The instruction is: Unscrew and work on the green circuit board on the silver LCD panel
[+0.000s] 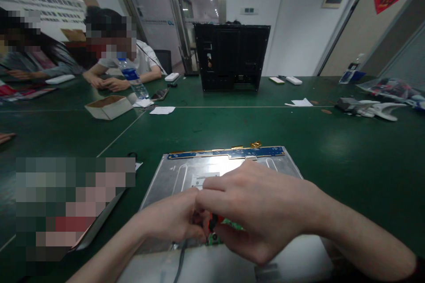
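I have the metal-backed panel (pixel 166 188) lying flat on the green surface (pixel 352 163), right in front of me, with both hands over its near part. A blue circuit strip (pixel 212 154) runs along its far edge, a bit of gold tape (pixel 255 144) sticks up there, and a white label (pixel 198 180) shows beyond my knuckles. Under my right hand (pixel 257 212) I catch parts of a small green board (pixel 235 224), and a dark cable (pixel 180 263) trails from near my left hand (pixel 177 216) toward me. The fingers of both hands are bent and drawn in close together, with an orange and black thing (pixel 212 222) between them; I cannot tell which hand has hold of it, nor how far the fingers are parted, since the right hand hides most of them. Farther out, a white box (pixel 109 108) sits to the left, near a water bottle (pixel 133 79) and a phone (pixel 161 94). A large black case (pixel 229 57) stands upright across from me, and to its left a person in a white shirt (pixel 148 62) sits with forearms on the surface.
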`<state>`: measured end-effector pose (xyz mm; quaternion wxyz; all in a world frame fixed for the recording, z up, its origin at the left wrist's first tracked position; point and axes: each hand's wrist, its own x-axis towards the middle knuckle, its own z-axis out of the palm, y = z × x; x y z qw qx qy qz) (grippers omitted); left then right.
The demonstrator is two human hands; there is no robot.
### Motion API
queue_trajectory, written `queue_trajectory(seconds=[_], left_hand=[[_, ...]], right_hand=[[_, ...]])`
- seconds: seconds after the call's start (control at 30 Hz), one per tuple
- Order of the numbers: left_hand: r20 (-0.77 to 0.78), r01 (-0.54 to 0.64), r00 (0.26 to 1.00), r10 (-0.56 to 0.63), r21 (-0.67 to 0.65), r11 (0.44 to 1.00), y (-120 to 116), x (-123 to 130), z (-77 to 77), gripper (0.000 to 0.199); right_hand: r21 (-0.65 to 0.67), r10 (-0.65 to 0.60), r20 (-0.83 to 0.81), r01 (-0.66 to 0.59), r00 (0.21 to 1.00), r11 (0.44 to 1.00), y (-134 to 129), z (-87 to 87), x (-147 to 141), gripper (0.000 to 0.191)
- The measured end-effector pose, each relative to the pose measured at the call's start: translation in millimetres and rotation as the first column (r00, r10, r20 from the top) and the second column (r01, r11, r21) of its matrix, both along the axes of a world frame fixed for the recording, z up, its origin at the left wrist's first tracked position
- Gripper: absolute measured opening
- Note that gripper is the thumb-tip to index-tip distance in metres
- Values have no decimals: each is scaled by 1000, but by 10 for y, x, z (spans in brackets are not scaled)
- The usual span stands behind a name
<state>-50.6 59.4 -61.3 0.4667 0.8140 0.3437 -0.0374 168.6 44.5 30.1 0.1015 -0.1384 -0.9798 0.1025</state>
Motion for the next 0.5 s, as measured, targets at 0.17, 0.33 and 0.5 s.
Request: queue_trajectory(seconds=[0.17,0.33,0.5], left_hand=[[-11,4,1000,-4,4,1000,-10,3,30,12],[-3,2,1000,-2,62,998,-8,-6,21,16],[1,26,1000,-26,93,995,3,-38,-40,14]], right_hand=[[33,-2,-5,2,1000,999,8,-4,-18,16],[65,-53,1,53,999,996,7,-44,-34,18],[45,-14,-5,14,1000,999,4,-37,-12,19]])
